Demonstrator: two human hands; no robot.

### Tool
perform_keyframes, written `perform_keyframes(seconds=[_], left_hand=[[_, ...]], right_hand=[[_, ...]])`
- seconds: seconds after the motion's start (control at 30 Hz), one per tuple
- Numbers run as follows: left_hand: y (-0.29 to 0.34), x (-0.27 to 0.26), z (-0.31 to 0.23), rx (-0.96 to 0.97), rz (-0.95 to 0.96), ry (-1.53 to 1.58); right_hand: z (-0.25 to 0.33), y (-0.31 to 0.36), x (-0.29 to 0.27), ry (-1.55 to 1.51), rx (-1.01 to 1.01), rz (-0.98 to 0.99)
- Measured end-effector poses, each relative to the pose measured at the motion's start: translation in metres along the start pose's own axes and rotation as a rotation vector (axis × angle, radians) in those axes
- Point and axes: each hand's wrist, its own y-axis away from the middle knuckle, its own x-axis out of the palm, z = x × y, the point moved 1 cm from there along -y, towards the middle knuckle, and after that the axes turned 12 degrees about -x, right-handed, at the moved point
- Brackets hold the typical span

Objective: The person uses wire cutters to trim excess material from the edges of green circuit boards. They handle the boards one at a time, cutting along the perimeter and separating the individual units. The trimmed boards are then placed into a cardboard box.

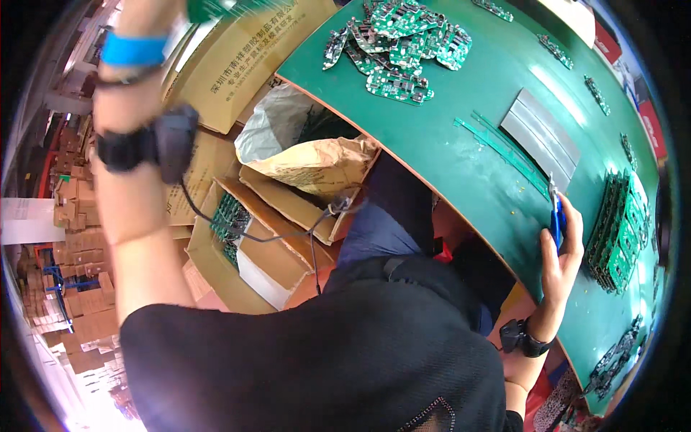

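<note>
My right hand (563, 255) is closed around a pair of blue-handled pliers (556, 217), with the metal jaws pointing away from me over the green table. Just beyond the jaws are a grooved grey metal plate (541, 137) and thin green circuit-board strips (504, 153). My left hand (150, 16) is raised at the far left, smeared by motion and cut off by the top edge. Right beside it is a green board-like piece (229, 7); whether the fingers grip it is hidden. To the right of my right hand stands a stack of green circuit-board panels (617, 234).
A heap of loose circuit boards (403, 47) lies on the green table (403, 137). Several single boards line its far side. Open cartons (288, 270), one with boards inside, and a lined paper bag (317, 162) stand left of the table. A cable (252, 234) hangs from my left wrist.
</note>
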Motion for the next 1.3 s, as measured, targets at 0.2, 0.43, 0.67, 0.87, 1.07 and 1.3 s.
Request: perform_keyframes(seconds=[0.2,0.43,0.67,0.87,1.07,1.3], left_hand=[[0.12,0.174,-0.001,-0.716,0.405,0.984],[0.168,0.275,-0.014,-0.932,0.643,1.806],[0.171,0.265,-0.027,-0.787,0.681,1.527],[0.171,0.257,-0.028,-0.747,0.7,1.426],[0.167,0.253,-0.034,-0.688,0.717,1.323],[0.168,0.256,-0.029,-0.599,0.693,1.174]], right_hand=[[0.018,-0.004,-0.001,-0.085,-0.002,-0.07],[0.045,-0.014,-0.011,0.261,-0.131,-0.032],[0.058,-0.023,-0.001,0.579,-0.266,-0.022],[0.062,-0.033,0.002,0.668,-0.308,-0.065],[0.061,-0.032,0.001,0.721,-0.312,-0.046],[0.065,-0.033,-0.005,0.734,-0.292,-0.011]])
